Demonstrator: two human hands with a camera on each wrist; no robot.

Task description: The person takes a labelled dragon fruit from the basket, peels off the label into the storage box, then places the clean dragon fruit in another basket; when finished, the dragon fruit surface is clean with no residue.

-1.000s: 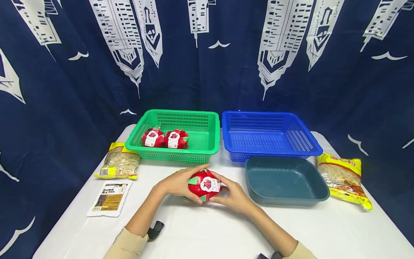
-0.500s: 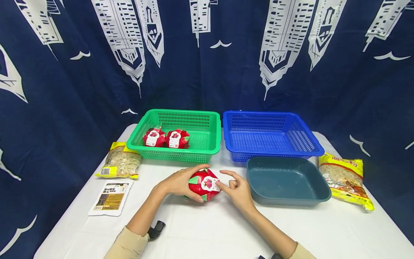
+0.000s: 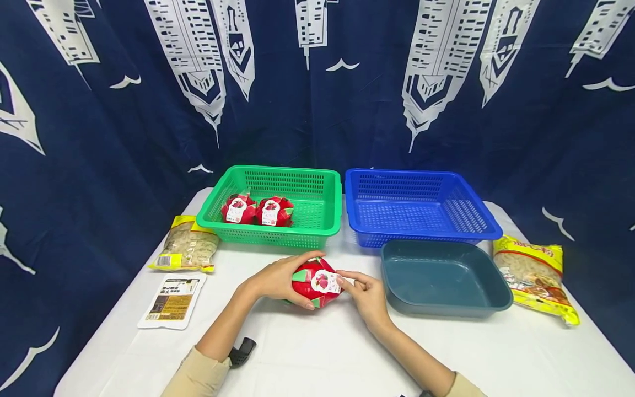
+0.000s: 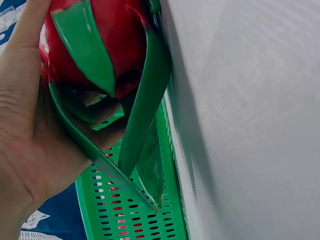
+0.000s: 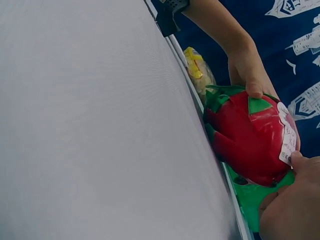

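Observation:
A red dragon fruit (image 3: 303, 289) with green scales lies on the white table, a white label (image 3: 326, 282) stuck on its right side. My left hand (image 3: 274, 280) grips it from the left, thumb in front and fingers over the far side. In the left wrist view, long green scales hang from the fruit (image 4: 125, 35) beside the palm. My right hand (image 3: 369, 300) pinches the right end of the label between thumb and index finger. The right wrist view shows that thumb on the label's edge (image 5: 288, 135). Two more labelled dragon fruits (image 3: 275, 212) sit in the green basket (image 3: 317, 234).
Behind to the right stands a blue basket (image 3: 397, 238), with a dark teal tub (image 3: 446, 310) in front of it. A yellow bag (image 3: 536, 275) lies at far right. Another yellow bag (image 3: 186, 245) and a flat white-and-brown packet (image 3: 171, 303) lie at left.
My right hand has let go of the fruit's right side and moved to the label's end, its fingers now closing there. The left hand keeps its hold on the dragon fruit.

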